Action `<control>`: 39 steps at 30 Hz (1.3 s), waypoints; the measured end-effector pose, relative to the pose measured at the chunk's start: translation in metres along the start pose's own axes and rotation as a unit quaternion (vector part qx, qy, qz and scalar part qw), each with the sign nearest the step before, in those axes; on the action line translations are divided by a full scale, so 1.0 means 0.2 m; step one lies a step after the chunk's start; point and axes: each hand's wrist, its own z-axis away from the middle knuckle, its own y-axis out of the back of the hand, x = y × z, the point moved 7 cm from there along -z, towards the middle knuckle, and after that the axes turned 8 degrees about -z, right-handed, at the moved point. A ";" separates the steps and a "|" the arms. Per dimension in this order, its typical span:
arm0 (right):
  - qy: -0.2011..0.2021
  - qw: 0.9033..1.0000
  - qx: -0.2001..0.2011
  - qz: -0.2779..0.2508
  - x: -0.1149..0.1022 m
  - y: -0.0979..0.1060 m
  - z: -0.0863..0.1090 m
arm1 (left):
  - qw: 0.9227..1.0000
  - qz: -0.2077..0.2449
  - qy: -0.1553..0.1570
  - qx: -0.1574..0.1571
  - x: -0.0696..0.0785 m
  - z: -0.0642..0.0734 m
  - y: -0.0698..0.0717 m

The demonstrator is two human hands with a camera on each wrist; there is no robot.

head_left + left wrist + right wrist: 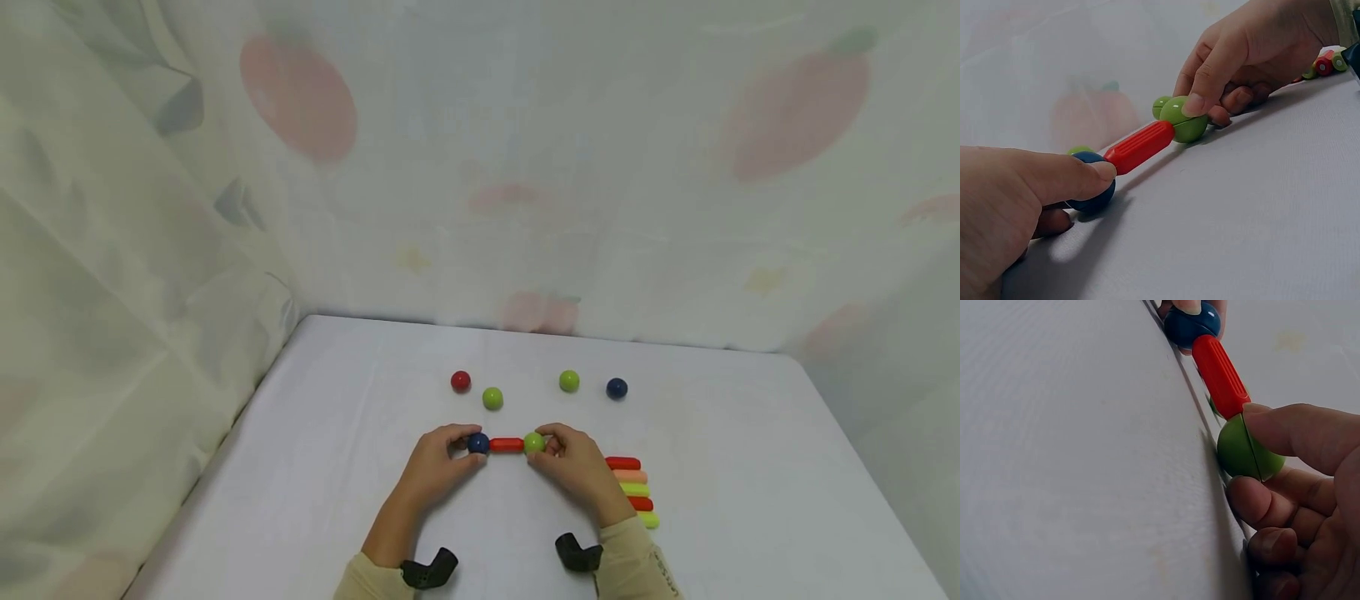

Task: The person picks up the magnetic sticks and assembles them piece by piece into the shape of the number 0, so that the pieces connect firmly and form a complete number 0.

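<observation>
Between the two hands lies a short red rod [507,445] with a ball at each end. My left hand [441,462] pinches the dark blue ball [478,443] between thumb and fingers. The green ball [534,442] on the other end is pinched by my right hand [573,465]. In the left wrist view the ribbed red rod [1140,147] meets both balls end to end, close over the white tabletop. From the right wrist, the green ball [1244,449] shows a seam around it, with the thumb near the rod's end.
Behind the hands sit a red ball [461,382], two loose green balls [492,398] and a second dark blue ball [617,388]. Several coloured rods [634,490] lie in a row beside the right wrist, partly hidden by it. A patterned curtain [525,167] hangs behind the table.
</observation>
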 end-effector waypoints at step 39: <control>0.001 1.000 0.025 0.002 -0.01 0.01 0.01 | 1.000 -0.023 0.005 0.011 0.01 0.00 0.00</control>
